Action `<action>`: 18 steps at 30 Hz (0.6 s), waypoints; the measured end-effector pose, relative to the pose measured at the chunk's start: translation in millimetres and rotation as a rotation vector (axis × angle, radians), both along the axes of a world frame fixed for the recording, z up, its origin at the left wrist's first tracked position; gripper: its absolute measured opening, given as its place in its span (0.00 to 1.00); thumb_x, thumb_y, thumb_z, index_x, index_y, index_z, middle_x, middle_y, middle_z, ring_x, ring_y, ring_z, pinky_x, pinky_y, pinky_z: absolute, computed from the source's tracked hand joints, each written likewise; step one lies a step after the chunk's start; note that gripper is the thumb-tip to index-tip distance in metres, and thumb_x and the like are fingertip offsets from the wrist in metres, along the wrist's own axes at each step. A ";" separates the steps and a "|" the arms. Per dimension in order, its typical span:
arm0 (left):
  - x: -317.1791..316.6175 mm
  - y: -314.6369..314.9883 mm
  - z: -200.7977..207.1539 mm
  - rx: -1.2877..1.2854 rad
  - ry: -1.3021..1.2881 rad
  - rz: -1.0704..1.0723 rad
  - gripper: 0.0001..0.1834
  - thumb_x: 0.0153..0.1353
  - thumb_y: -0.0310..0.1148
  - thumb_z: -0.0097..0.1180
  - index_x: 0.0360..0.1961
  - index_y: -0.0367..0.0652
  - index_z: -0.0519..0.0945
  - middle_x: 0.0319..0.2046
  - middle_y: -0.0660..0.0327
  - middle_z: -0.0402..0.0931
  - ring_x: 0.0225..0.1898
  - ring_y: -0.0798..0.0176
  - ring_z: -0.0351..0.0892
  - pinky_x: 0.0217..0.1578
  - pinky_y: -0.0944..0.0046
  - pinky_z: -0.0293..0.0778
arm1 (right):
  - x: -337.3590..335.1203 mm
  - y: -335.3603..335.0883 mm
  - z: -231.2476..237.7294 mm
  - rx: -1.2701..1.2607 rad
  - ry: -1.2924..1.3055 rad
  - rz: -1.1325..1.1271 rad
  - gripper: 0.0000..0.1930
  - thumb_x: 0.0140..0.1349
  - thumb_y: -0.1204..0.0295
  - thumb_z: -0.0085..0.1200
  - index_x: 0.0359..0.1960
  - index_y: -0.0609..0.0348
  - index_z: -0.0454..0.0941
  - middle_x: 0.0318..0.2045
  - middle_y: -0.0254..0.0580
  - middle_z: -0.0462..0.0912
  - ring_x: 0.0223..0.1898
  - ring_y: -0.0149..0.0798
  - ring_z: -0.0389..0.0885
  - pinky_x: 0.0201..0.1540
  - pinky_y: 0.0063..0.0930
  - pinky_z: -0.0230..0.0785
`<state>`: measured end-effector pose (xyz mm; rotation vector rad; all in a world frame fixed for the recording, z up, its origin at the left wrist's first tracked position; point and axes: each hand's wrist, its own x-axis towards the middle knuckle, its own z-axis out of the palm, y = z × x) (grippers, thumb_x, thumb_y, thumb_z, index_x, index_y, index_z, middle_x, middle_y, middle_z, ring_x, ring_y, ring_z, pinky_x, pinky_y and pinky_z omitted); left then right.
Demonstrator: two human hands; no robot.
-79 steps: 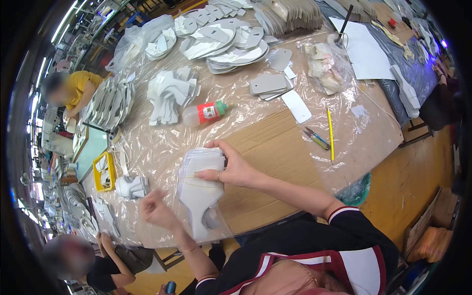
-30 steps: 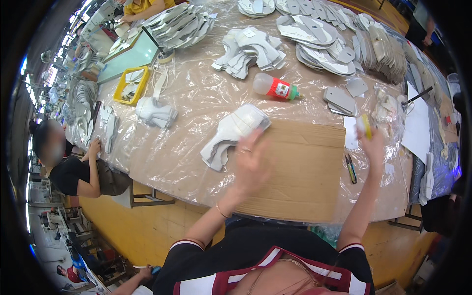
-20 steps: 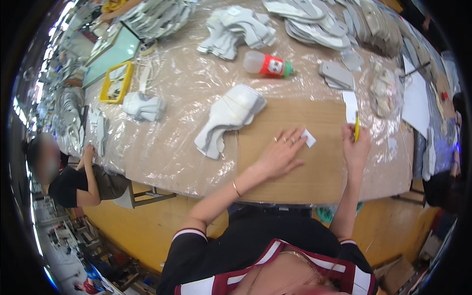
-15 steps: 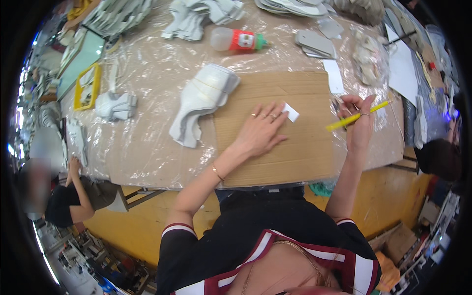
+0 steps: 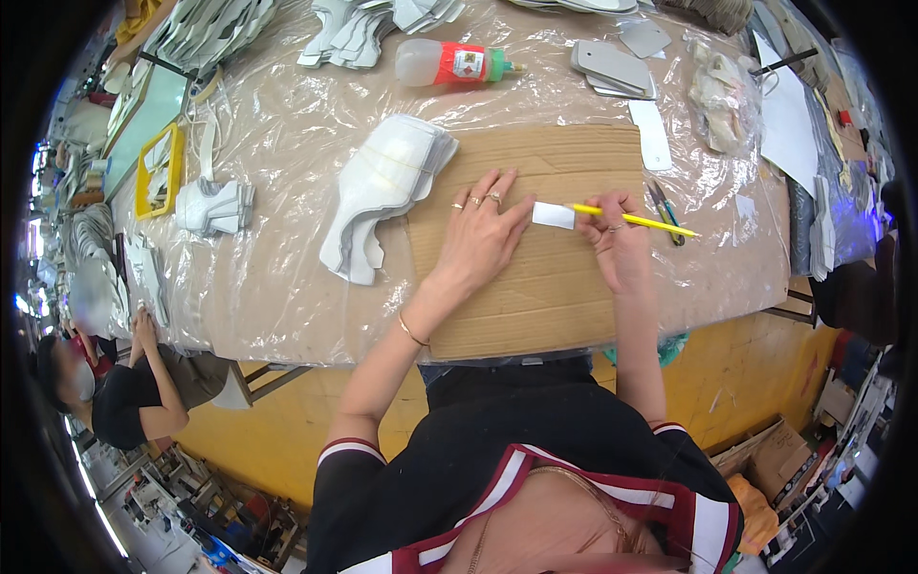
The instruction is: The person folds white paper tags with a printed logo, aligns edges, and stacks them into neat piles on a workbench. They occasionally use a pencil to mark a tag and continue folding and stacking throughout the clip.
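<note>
My left hand [image 5: 483, 234] lies flat with spread fingers on a brown cardboard sheet [image 5: 535, 306]. A small white rectangular piece [image 5: 554, 215] rests on the cardboard, right by a fingertip of that hand. On the piece's other side, my right hand [image 5: 622, 244] pinches a yellow pencil [image 5: 660, 225] held nearly level, its sharpened end pointing right. The right fingertips are close to the white piece; whether they touch it I cannot tell. Left of the cardboard sits a banded stack of white curved cut pieces [image 5: 387, 187].
Small snips [image 5: 665, 212] lie right of the cardboard. A bottle with a red label and green cap [image 5: 454, 63], grey flat pieces [image 5: 612, 69] and a plastic bag [image 5: 719, 100] are farther back. At left stand a yellow tray [image 5: 143, 182] and another person [image 5: 124, 392].
My right hand has moved left over the cardboard with the pencil, toward the white piece. That piece now lies straighter, and my left hand has shifted slightly left.
</note>
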<state>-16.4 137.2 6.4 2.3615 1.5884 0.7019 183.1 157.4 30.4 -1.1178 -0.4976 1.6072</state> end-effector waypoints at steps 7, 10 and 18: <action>30.0 -24.7 -3.8 0.087 -0.055 0.220 0.15 0.54 0.42 0.67 0.40 0.48 0.85 0.57 0.56 0.75 0.60 0.53 0.70 0.58 0.50 0.62 | -20.8 -9.5 -21.4 0.196 -0.311 0.027 0.14 0.59 0.83 0.62 0.29 0.56 0.66 0.27 0.35 0.76 0.29 0.26 0.79 0.34 0.20 0.75; 31.2 -20.1 -5.1 0.098 -0.084 0.262 0.11 0.53 0.41 0.68 0.33 0.47 0.85 0.54 0.60 0.77 0.57 0.55 0.72 0.56 0.51 0.64 | -26.2 -8.6 -22.8 0.186 -0.278 -0.099 0.14 0.59 0.82 0.62 0.30 0.57 0.65 0.29 0.35 0.76 0.29 0.27 0.79 0.34 0.20 0.75; 46.0 -21.6 -8.3 0.180 0.046 0.384 0.08 0.53 0.39 0.67 0.27 0.48 0.84 0.48 0.63 0.81 0.53 0.56 0.75 0.52 0.51 0.66 | -25.1 -9.6 -17.6 0.213 -0.395 0.011 0.15 0.59 0.82 0.62 0.30 0.57 0.64 0.30 0.36 0.77 0.29 0.26 0.77 0.34 0.19 0.72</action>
